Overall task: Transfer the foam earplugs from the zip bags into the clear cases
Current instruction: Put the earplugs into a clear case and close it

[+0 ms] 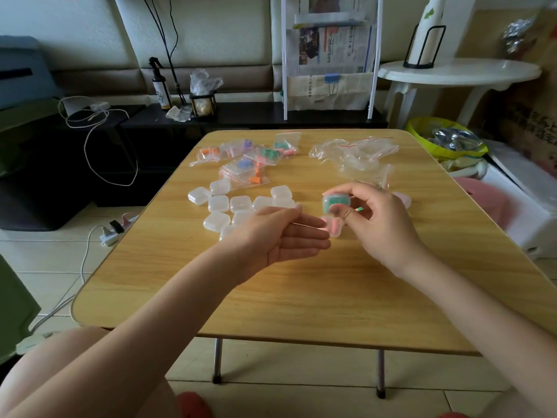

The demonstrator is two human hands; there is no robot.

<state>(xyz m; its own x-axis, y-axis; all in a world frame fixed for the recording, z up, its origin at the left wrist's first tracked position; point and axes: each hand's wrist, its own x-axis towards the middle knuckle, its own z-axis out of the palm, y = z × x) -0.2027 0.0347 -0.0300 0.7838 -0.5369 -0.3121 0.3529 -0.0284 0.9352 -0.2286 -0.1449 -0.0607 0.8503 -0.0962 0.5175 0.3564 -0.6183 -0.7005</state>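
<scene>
A small clear case holding green foam earplugs (pixel 336 203) is pinched between the thumb and curled fingers of the right hand (pixel 381 218), lifted just above the wooden bench (pixel 301 297). Directly below it, a second case with pink earplugs (pixel 333 226) lies on the bench, touching the fingertips of the left hand (pixel 280 236), which is spread flat, palm turned inward, holding nothing. To the left of the hands sits a cluster of empty clear cases (pixel 238 205), lids closed, roughly ten of them. Beyond these, toward the far edge, lies a pile of filled zip bags (pixel 247 159) with orange, purple, green and pink earplugs showing through the plastic. On the far right is a heap of emptied zip bags (pixel 355 153), crumpled and overlapping. Another pinkish case (pixel 402 199) is partly hidden behind the right hand. Judging by the piles, the work seems partway through: a few cases are filled, while several bags and most cases remain.
</scene>
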